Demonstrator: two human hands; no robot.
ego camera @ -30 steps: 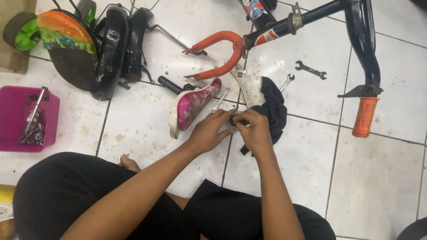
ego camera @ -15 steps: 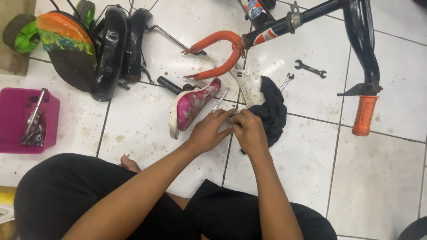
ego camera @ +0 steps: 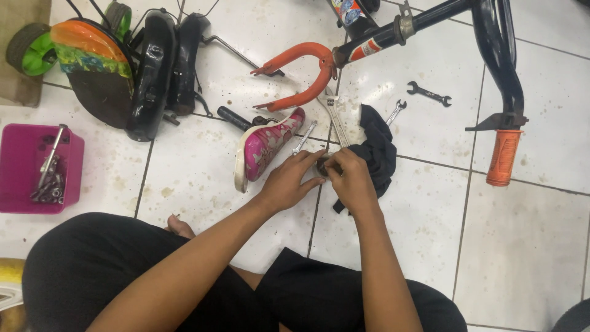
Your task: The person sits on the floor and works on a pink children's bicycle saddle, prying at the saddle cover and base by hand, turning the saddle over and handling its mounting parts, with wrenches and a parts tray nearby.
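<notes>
Down on the tiled floor (ego camera: pixel 203 184), the left hand (ego camera: pixel 289 181) and right hand (ego camera: pixel 353 178) meet over a small dark part (ego camera: pixel 322 165), fingers of both pinched narrowly around it; most of it is hidden, so I cannot tell what it is. Just beside the part, on the right hand's side, lies a black rag (ego camera: pixel 378 147); on the left hand's side rests a pink bicycle saddle (ego camera: pixel 267 144). Beyond the part an adjustable wrench (ego camera: pixel 335 117) and a small spanner (ego camera: pixel 304 136) lie near, with the orange fork (ego camera: pixel 301 74) farther off. Well apart from the part stands a magenta tray (ego camera: pixel 18 184) of hardware. The grip looks slight: a slip could drop the part and send it rolling under the rag.
</notes>
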